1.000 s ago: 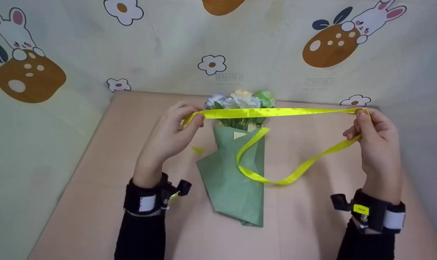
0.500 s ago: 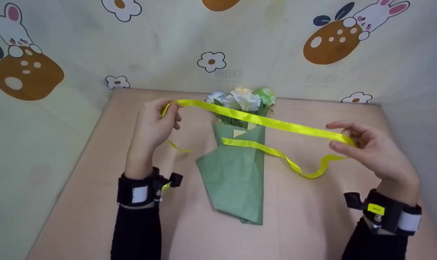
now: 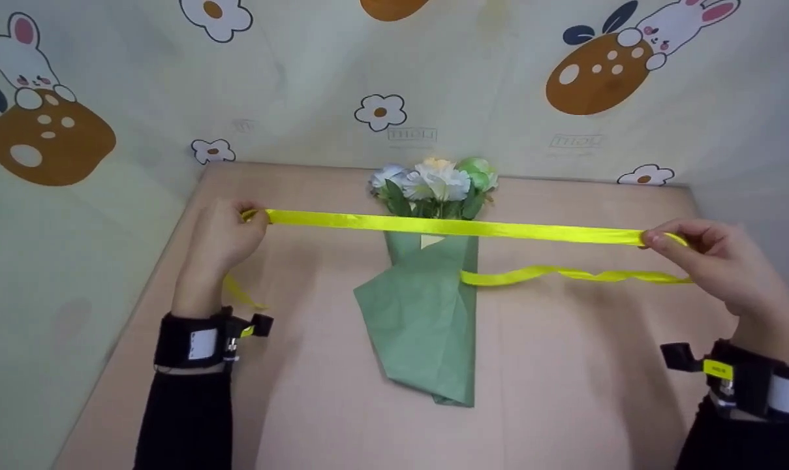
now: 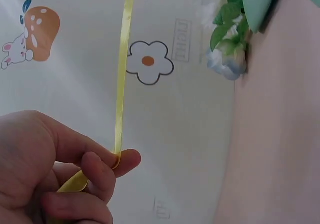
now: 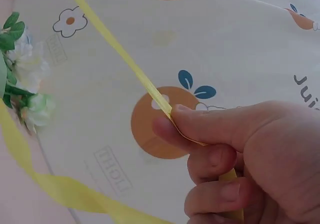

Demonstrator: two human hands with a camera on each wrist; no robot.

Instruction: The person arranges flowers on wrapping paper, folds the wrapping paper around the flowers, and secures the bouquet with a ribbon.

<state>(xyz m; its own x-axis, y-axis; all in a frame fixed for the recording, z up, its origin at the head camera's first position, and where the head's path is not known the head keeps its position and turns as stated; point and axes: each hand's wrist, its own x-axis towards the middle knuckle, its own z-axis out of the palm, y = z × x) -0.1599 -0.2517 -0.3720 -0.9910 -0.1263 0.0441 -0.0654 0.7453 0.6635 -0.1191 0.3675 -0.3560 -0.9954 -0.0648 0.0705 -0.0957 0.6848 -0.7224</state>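
The yellow ribbon, pinched by the left grip and right grip, ran straight above the green-wrapped bouquet.

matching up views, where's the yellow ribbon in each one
Head: yellow ribbon stretched across the middle, loose lengths below.
Left wrist: from top edge, left of centre, down to left fingers.
Right wrist: from top left down to right fingers; another length crosses lower left.
Shared landmark: the flowers (upper centre, upper right, left edge).
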